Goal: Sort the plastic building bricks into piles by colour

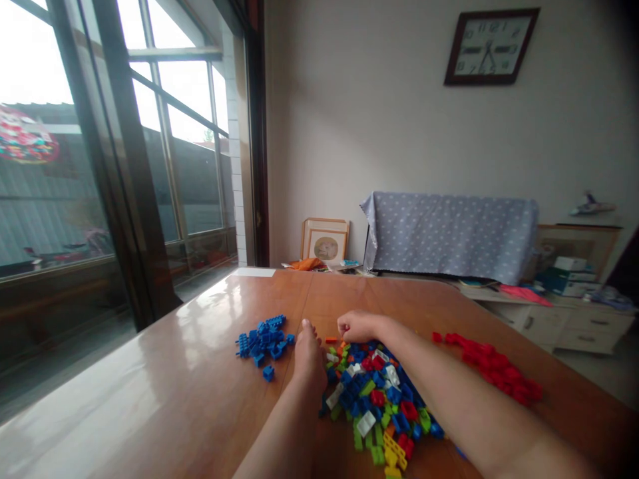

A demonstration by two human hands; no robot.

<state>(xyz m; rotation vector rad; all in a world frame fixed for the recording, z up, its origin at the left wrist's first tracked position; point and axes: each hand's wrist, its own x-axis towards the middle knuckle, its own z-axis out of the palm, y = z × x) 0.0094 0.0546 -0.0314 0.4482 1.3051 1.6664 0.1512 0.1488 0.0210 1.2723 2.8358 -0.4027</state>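
A mixed pile of toy building bricks in blue, green, white, red, orange and yellow lies on the brown table. My left hand rests on its edge at the pile's left side, thumb up and fingers loosely apart, with nothing visible in it. Over the far edge of the pile, my right hand is closed with fingertips pinched downward; what they hold, if anything, is hidden. Left of my left hand sits a group of blue bricks. Beyond my right forearm, red bricks form a long heap.
A single blue brick lies just in front of the blue group. Behind the table stand a cloth-covered object, a framed picture and a white cabinet. Glass windows line the left side.
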